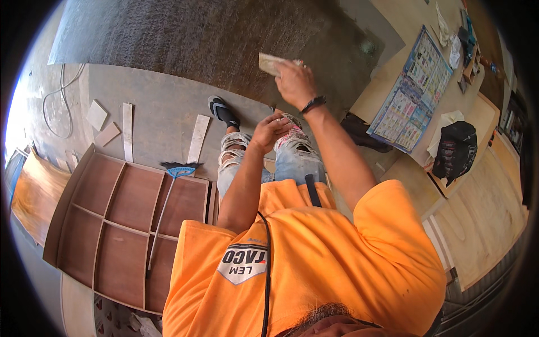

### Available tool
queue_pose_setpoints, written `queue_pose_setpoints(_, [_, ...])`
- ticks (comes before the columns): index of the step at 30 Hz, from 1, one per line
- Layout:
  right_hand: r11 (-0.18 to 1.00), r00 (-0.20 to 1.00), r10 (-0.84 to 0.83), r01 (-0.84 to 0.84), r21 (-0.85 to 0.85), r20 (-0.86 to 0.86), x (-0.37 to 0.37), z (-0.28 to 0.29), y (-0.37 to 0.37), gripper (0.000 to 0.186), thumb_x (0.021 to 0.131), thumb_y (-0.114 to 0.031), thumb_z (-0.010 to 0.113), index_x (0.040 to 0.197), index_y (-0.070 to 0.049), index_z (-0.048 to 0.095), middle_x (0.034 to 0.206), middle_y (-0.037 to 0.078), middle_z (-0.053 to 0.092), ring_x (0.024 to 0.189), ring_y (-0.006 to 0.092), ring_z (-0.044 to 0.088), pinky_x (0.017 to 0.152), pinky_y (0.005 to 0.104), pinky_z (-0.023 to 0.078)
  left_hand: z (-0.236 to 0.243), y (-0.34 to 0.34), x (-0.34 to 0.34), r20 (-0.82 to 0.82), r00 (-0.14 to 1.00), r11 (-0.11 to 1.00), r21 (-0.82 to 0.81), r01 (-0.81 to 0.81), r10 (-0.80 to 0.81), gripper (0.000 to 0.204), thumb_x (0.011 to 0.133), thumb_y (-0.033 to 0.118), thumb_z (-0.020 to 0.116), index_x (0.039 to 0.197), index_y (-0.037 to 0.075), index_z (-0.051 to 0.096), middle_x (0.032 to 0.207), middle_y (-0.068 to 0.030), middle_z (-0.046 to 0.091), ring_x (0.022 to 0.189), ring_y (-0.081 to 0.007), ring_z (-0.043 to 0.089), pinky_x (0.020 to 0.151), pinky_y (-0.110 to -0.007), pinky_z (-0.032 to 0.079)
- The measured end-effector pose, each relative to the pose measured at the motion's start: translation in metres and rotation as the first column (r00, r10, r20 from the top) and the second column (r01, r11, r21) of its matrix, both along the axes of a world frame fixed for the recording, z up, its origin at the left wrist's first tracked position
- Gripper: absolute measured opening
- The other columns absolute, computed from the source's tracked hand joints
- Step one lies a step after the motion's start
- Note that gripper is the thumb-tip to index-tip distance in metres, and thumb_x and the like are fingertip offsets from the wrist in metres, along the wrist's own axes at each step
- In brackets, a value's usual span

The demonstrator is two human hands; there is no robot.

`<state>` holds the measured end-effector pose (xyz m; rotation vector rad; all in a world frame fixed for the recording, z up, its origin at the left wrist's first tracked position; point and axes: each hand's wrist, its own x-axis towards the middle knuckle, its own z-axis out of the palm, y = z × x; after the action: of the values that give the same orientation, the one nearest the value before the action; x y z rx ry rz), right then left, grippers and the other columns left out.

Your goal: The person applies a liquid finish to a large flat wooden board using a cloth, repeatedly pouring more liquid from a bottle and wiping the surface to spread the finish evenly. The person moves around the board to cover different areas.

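Observation:
My right hand (296,85) reaches out over a large dark sheet (224,45) with a streaked, partly shiny surface. Its fingers are closed on a pale flat block (270,64), whose kind I cannot make out. The block is over or against the sheet; whether they touch is unclear. A black band circles my right wrist. Near my knees, short of the sheet's edge, my left hand (270,132) is held with its fingers loosely bent and a little apart. Nothing shows in it.
To the left lies a brown panel with a ribbed frame (123,224), a blue-headed broom (178,171) across it. Pale strips (197,137) lie on the floor. At right, a table carries a printed colourful sheet (412,90) and a black bag (455,150). A cable (63,101) loops at far left.

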<state>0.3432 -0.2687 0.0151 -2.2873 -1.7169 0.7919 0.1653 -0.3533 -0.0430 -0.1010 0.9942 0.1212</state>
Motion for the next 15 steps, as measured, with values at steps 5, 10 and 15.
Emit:
queue_pose_setpoints(5, [0.998, 0.997, -0.067, 0.066, 0.024, 0.025, -0.043, 0.001, -0.026, 0.030, 0.079, -0.016, 0.065, 0.108, -0.010, 0.060, 0.103, 0.008, 0.063, 0.097, 0.0300, 0.060, 0.085, 0.0465, 0.044, -0.008, 0.012, -0.057, -0.009, 1.000, 0.996, 0.085, 0.006, -0.005, 0.055, 0.087, 0.005, 0.049, 0.138, -0.005, 0.030, 0.129, -0.0190, 0.049, 0.117, -0.0337, 0.054, 0.100, -0.043, 0.044])
queue_pose_setpoints(10, [0.995, 0.995, -0.099, 0.099, 0.008, 0.019, -0.060, 0.001, -0.032, 0.028, 0.079, -0.016, 0.065, 0.106, -0.010, 0.060, 0.101, 0.008, 0.063, 0.096, 0.0304, 0.061, 0.084, 0.0469, 0.043, 0.006, 0.023, -0.041, 0.090, 0.981, 0.973, 0.167, 0.157, -0.174, 0.050, 0.088, 0.007, 0.050, 0.136, 0.001, 0.038, 0.130, -0.0089, 0.051, 0.118, -0.0223, 0.051, 0.092, -0.036, 0.045])
queue_pose_setpoints(15, [0.987, 0.988, -0.151, 0.149, 0.056, 0.034, -0.062, -0.017, -0.036, 0.026, 0.079, -0.016, 0.064, 0.105, -0.011, 0.062, 0.102, 0.009, 0.064, 0.096, 0.0317, 0.061, 0.084, 0.0478, 0.044, 0.016, 0.021, -0.005, 0.070, 0.952, 0.908, 0.328, 0.261, -0.299, 0.043, 0.084, 0.006, 0.053, 0.127, 0.002, 0.048, 0.114, -0.0031, 0.056, 0.092, -0.0137, 0.054, 0.074, -0.027, 0.044])
